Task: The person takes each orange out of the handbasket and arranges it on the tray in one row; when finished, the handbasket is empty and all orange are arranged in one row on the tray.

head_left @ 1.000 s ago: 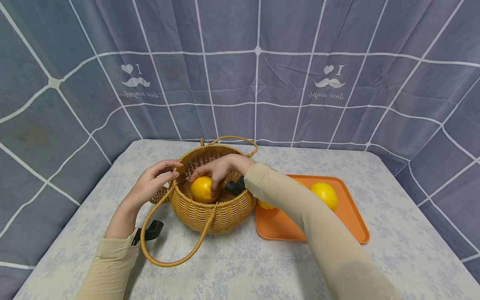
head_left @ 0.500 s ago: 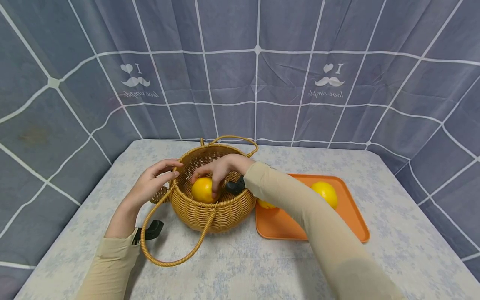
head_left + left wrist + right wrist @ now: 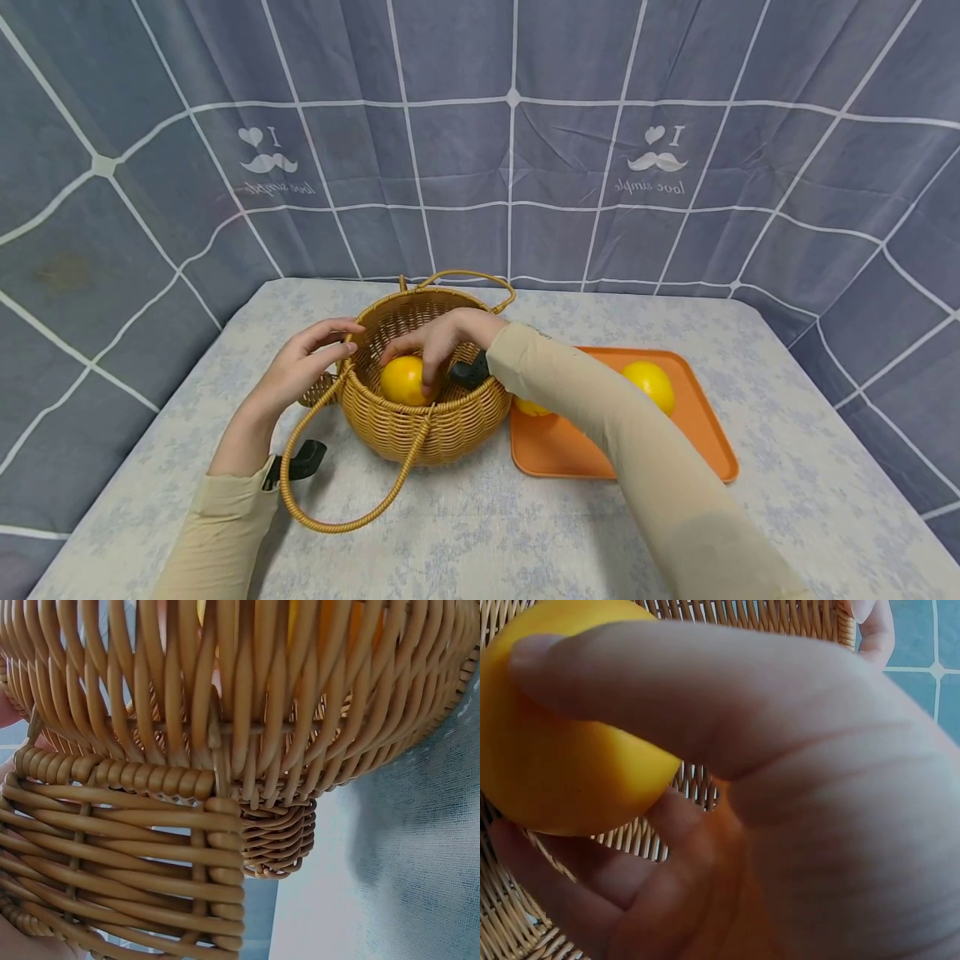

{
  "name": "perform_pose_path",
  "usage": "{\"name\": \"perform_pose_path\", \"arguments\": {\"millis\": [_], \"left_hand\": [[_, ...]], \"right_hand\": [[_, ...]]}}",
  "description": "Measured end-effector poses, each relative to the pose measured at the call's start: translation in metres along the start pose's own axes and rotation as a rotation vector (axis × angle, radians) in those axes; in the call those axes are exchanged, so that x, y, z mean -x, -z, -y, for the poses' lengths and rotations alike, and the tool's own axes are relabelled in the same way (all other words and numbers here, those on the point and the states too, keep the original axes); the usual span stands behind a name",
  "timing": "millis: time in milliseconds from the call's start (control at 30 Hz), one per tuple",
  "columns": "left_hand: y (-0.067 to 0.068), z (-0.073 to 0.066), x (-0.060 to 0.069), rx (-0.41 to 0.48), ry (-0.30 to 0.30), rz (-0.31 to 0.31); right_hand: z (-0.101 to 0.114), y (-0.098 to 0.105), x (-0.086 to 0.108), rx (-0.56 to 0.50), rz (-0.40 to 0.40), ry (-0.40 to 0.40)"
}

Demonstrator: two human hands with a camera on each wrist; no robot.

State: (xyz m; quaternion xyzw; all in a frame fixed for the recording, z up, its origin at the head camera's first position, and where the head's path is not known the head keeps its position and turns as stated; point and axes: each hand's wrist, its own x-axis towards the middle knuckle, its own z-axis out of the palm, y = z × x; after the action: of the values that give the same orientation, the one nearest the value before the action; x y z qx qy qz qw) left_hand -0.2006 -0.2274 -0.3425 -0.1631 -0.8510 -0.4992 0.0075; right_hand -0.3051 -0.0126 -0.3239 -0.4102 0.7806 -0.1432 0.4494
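Observation:
A round wicker basket point(image 3: 420, 437) stands left of the table's middle. My right hand point(image 3: 446, 337) reaches inside it and holds a yellow-orange fruit, which looks like an orange point(image 3: 403, 382). In the right wrist view the thumb lies over the orange point(image 3: 577, 776) and the other fingers are beneath it. My left hand point(image 3: 300, 367) grips the basket's left rim between thumb and fingers. The left wrist view shows the woven wall point(image 3: 255, 690) close up; only bits of that hand appear at its left edge.
An orange tray point(image 3: 566, 454) lies right of the basket, bearing a yellow fruit point(image 3: 651, 387) and another point(image 3: 531, 409) mostly hidden by my right sleeve. One looped handle point(image 3: 341, 527) hangs in front of the basket; a second handle point(image 3: 476, 275) rises behind. A grid-patterned curtain point(image 3: 465, 158) surrounds the table.

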Motion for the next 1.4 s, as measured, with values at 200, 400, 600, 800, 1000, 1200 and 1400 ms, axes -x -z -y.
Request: {"name": "perform_pose_path", "arguments": {"millis": [200,400,600,800,1000,1200,1400], "left_hand": [[0.001,-0.001,0.0,-0.005,-0.002,-0.001],[0.001,-0.001,0.0,-0.006,-0.006,-0.006],[0.001,-0.001,0.0,-0.003,-0.003,-0.005],[0.003,-0.002,0.002,-0.001,0.002,0.001],[0.003,-0.003,0.003,-0.003,0.005,0.0],[0.002,-0.005,0.002,-0.002,0.01,0.002],[0.001,-0.005,0.0,0.003,0.003,0.001]], "right_hand": [[0.002,0.0,0.001,-0.093,0.063,-0.034],[0.002,0.0,0.002,-0.201,0.105,-0.037],[0.001,0.002,0.004,-0.201,0.088,-0.038],[0.001,0.006,0.006,-0.127,0.024,0.042],[0.001,0.011,0.011,-0.127,-0.037,0.133],[0.001,0.02,0.025,-0.145,-0.113,0.181],[0.002,0.03,0.048,-0.177,-0.179,0.248]]}}
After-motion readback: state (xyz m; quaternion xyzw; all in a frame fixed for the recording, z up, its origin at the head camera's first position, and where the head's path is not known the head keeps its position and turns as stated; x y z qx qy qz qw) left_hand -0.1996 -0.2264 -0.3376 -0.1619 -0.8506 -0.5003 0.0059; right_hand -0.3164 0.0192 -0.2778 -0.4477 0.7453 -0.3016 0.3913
